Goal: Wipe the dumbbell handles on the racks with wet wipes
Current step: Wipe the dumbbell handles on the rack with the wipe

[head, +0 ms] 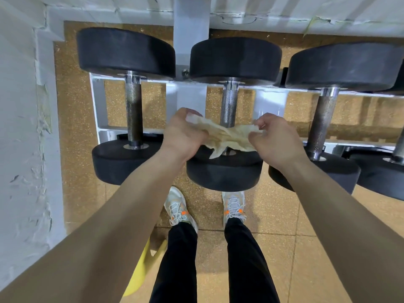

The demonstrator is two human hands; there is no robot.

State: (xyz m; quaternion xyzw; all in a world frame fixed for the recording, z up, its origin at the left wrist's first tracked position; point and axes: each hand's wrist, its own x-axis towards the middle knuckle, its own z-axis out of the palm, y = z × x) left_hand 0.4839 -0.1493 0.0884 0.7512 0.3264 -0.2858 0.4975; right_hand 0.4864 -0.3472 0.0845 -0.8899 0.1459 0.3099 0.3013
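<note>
A crumpled, yellowish wet wipe (pixel 227 136) is stretched between my two hands, just above the near end of the middle dumbbell's knurled handle (pixel 228 106). My left hand (pixel 183 134) pinches the wipe's left end and my right hand (pixel 275 138) pinches its right end. The wipe hides the lower part of that handle. To the left lies another black dumbbell with a darker handle (pixel 133 112), and to the right a third with its handle (pixel 321 121). All rest on a white rack (pixel 98 110).
A peeling white wall (pixel 24 127) runs close along the left. The rack's white upright post (pixel 191 29) rises behind the dumbbells. My feet in white shoes (pixel 178 206) stand on speckled tan flooring under the rack's front edge. A yellow object (pixel 140 270) lies by my left leg.
</note>
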